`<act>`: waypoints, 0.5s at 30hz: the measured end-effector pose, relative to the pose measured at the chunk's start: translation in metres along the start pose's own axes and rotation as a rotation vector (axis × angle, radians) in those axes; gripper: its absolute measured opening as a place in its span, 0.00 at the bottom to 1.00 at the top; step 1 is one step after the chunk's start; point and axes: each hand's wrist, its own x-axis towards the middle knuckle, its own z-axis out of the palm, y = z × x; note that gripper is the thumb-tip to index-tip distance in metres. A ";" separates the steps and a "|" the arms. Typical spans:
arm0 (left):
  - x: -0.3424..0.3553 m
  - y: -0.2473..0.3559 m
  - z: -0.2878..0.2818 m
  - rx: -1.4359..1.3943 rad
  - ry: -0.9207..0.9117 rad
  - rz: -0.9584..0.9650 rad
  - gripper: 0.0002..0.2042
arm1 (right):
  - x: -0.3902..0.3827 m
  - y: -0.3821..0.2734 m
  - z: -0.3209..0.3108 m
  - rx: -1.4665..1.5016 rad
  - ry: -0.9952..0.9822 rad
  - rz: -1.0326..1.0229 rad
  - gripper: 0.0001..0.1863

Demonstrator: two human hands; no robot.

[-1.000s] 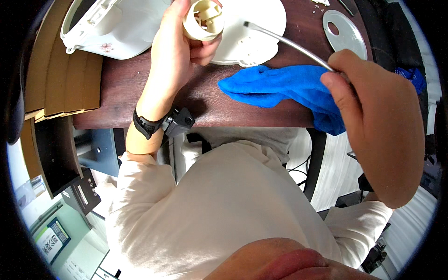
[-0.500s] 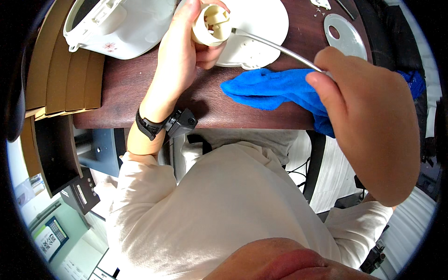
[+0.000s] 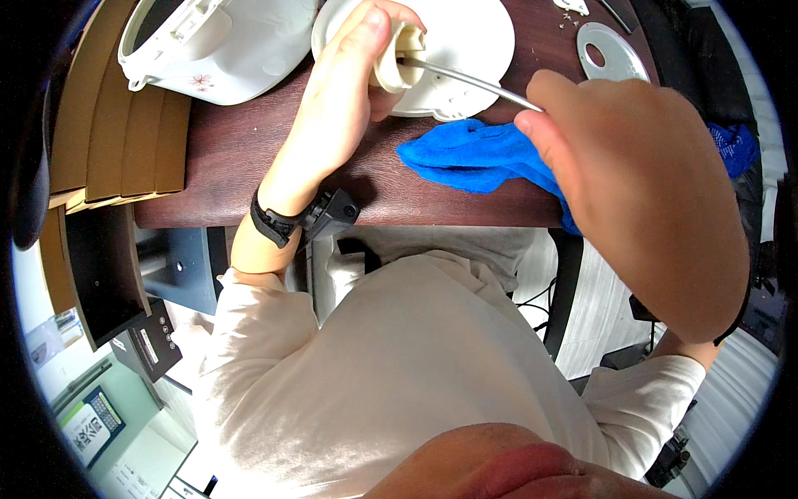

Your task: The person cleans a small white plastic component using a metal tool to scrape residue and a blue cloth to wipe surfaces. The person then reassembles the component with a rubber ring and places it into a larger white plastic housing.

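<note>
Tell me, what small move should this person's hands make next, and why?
Probably a gentle push on the metal tool with the right hand, while the left hand braces the cream cylindrical part. The tool's tip appears to be within the part's open end, and the left hand's grip is the only support visible for it.

Your left hand (image 3: 353,79) grips the cup (image 3: 390,71), over the left half of the plate (image 3: 474,41) as viewed. Your right hand (image 3: 632,154) holds the screwdriver (image 3: 475,81), its tip inside the cup's open end. Cloth (image 3: 470,158): nearer you than plate. Housing (image 3: 253,54): left of plate. Holed disc (image 3: 619,56): right of plate.
</note>
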 end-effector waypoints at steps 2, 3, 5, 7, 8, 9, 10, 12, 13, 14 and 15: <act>0.002 -0.005 -0.005 0.002 -0.062 0.006 0.24 | 0.001 -0.001 -0.001 0.034 0.096 -0.042 0.09; 0.002 -0.006 -0.008 0.003 -0.093 0.012 0.24 | 0.001 -0.002 -0.001 0.013 0.109 -0.052 0.09; -0.001 -0.006 -0.007 0.059 -0.071 0.009 0.24 | 0.001 -0.004 0.002 -0.134 0.004 -0.025 0.09; -0.003 -0.006 -0.002 0.109 -0.051 0.011 0.25 | -0.002 -0.004 0.001 -0.203 -0.081 0.013 0.09; -0.005 -0.006 0.001 0.128 -0.032 0.018 0.25 | -0.004 -0.004 -0.002 -0.221 -0.123 0.050 0.09; -0.003 -0.006 0.004 0.136 -0.031 0.030 0.26 | -0.007 -0.005 -0.008 -0.251 -0.174 0.103 0.10; 0.000 -0.006 0.004 0.054 -0.072 0.042 0.26 | -0.013 -0.004 -0.015 -0.283 -0.232 0.177 0.10; 0.002 -0.006 -0.005 -0.089 -0.111 0.066 0.27 | -0.021 0.010 -0.013 -0.296 -0.293 0.336 0.11; 0.002 -0.004 -0.011 -0.146 -0.089 0.092 0.27 | -0.019 0.024 -0.003 -0.278 -0.296 0.420 0.11; -0.001 0.000 -0.013 -0.238 -0.081 0.065 0.26 | -0.019 0.026 -0.001 -0.256 -0.274 0.420 0.12; 0.000 0.002 -0.014 -0.322 -0.133 0.007 0.26 | -0.019 0.027 -0.002 -0.245 -0.264 0.438 0.13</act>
